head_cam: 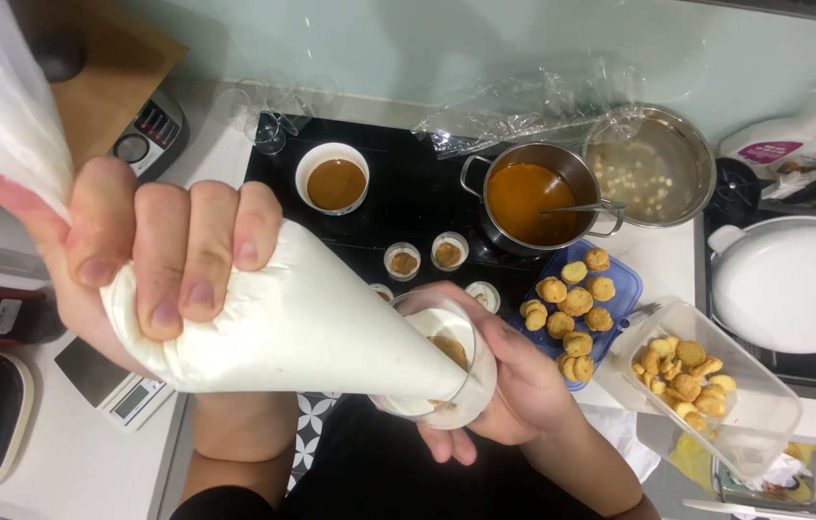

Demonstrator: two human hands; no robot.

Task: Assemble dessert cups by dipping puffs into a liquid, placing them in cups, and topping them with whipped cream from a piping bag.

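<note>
Our left hand squeezes the white piping bag — its tip inside the clear cup our right hand clasps, over the desk.

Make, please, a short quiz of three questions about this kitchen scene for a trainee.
1. True or false: the left hand squeezes the piping bag.
2. The bag's tip points into: A) the steel pot, B) the small clear cup, C) the white bowl.
3. What lies on the blue lid?

Key: 1 true; 2 B, held by the right hand; 3 small round biscuits.
</note>
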